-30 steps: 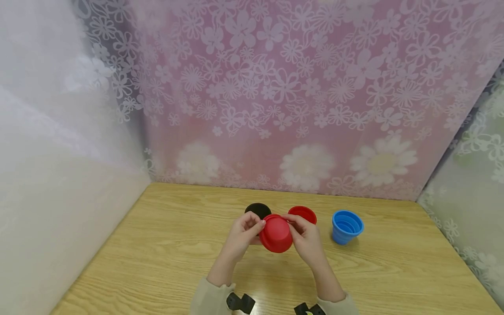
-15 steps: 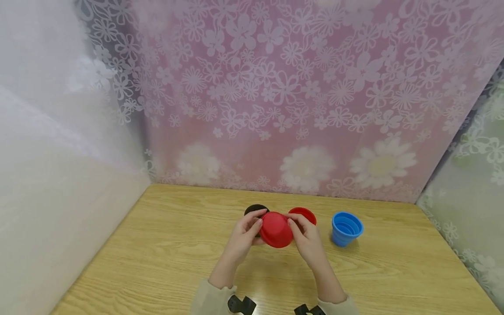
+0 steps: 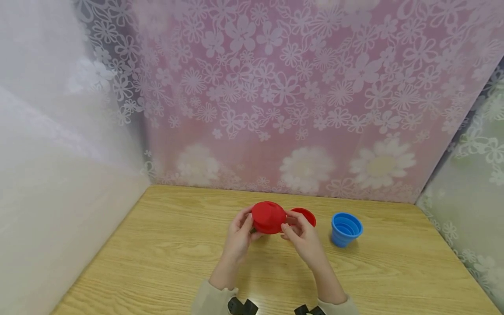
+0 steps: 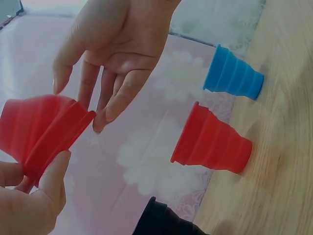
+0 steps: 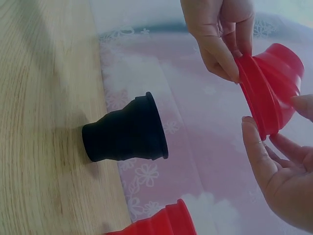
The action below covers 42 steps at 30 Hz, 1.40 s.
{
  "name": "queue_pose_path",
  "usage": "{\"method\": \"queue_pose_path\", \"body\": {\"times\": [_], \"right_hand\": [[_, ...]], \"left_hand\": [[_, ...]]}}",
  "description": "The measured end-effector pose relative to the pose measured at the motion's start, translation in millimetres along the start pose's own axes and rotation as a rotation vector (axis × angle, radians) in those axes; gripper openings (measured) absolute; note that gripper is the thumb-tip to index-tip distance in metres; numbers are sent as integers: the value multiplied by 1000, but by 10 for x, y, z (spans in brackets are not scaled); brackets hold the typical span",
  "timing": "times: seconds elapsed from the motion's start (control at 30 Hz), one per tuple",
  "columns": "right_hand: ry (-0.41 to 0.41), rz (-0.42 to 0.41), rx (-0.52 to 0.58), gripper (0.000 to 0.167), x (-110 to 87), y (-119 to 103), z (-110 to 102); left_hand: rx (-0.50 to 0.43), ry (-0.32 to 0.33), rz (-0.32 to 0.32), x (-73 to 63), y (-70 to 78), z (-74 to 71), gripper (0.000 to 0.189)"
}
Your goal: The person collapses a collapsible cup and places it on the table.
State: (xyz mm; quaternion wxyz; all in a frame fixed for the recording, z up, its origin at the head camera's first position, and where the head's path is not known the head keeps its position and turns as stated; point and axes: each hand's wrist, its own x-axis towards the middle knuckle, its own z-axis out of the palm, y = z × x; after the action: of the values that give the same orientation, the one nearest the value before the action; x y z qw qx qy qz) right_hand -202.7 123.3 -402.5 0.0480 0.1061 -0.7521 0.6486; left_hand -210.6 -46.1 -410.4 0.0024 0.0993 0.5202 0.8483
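Notably, both hands are engaged on one item: the left hand (image 3: 237,238) pinches the held red cup (image 3: 269,217) by its rim, and the right hand (image 3: 305,243) grips its opposite side, thumb on the wall and fingers at the rim. Neither is the nearer, as each is in contact. The governing relation, in this report's judgement, is the cup's base-to-rim axis: it is inverted and tilted, mouth turned toward the table (image 3: 165,253) and base uppermost; any sideways lean cannot be settled. Relative to the hands, it lies directly between them, off the table surface, just to the right of the left hand and to the left of the right. Beyond the hands stand three further cups, each upright. The black cup (image 5: 126,131) is largely or wholly hidden in the head view but plain in the right wrist view; the standing red cup (image 4: 212,139) is partly covered by the right hand from above; the blue cup (image 3: 345,229) is farthest right, apart from both hands. Behind the table hangs a pink floral sheet (image 3: 252,109).
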Motion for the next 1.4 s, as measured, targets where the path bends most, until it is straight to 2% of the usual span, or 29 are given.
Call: {"method": "queue_pose_path", "body": {"times": [0.13,0.43,0.77,1.03,1.2,1.4], "right_hand": [[-13,16,-6,44,3,4,15],[13,31,18,46,-5,3,39],[66,63,-4,41,1,-14,26],[121,33,48,35,-5,-34,22],[170,-10,115,33,-6,-34,27],[161,-6,114,33,-17,-32,40]], "left_hand": [[-14,8,12,-12,3,25,36],[4,-33,-2,-14,-20,28,33],[-2,10,-59,0,-21,25,21],[7,8,-90,18,-55,5,14],[40,-29,-101,8,-59,7,12],[104,-79,-112,-12,-66,14,19]]}}
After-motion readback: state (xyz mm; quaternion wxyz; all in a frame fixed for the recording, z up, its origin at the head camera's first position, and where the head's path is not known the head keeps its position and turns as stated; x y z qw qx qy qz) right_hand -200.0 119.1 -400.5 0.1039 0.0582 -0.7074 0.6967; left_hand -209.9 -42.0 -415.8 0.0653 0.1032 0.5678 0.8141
